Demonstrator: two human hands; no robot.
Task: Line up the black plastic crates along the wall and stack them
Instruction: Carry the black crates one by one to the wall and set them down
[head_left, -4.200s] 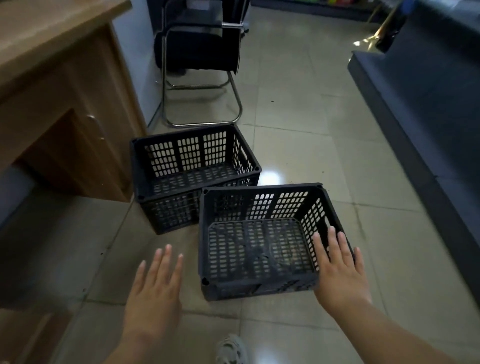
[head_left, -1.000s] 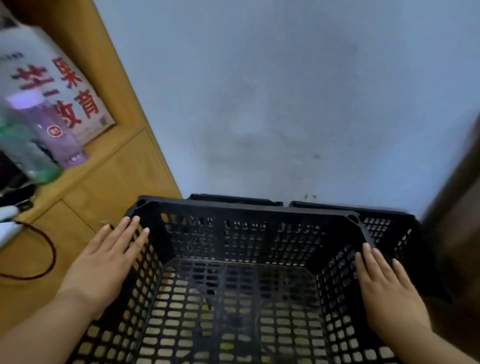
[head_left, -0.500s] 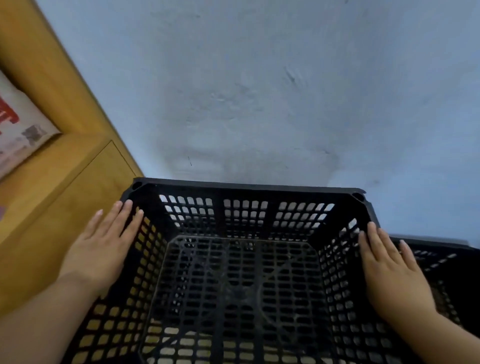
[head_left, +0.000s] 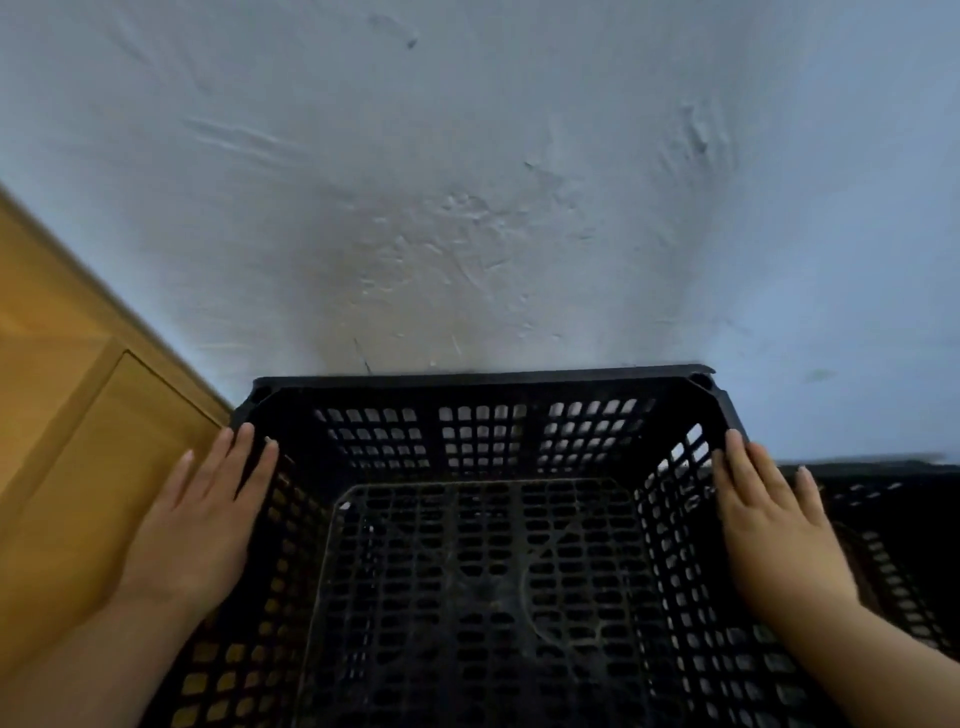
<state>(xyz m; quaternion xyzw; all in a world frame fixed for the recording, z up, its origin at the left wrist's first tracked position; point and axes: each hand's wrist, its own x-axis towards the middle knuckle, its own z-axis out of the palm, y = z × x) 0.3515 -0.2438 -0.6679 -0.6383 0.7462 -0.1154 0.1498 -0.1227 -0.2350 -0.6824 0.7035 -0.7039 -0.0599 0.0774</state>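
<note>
A black plastic crate (head_left: 483, 395) with slotted walls fills the lower middle of the head view, its far rim against the pale wall. My left hand (head_left: 200, 525) lies flat against the crate's left outer side, fingers straight and together. My right hand (head_left: 769, 530) presses flat on the crate's right side the same way, so the crate is clamped between both palms. A second black crate (head_left: 893, 519) shows lower at the right, partly hidden behind my right hand. What the held crate rests on is hidden.
A pale blue-grey plastered wall (head_left: 493, 182) stands right in front. A wooden cabinet (head_left: 62, 415) rises at the left, close beside my left hand and the crate's left side.
The crate between my palms has come nearer the wall and now looks larger. The box and bottles on the wooden cabinet have left the view. The lower crate sits further right.
</note>
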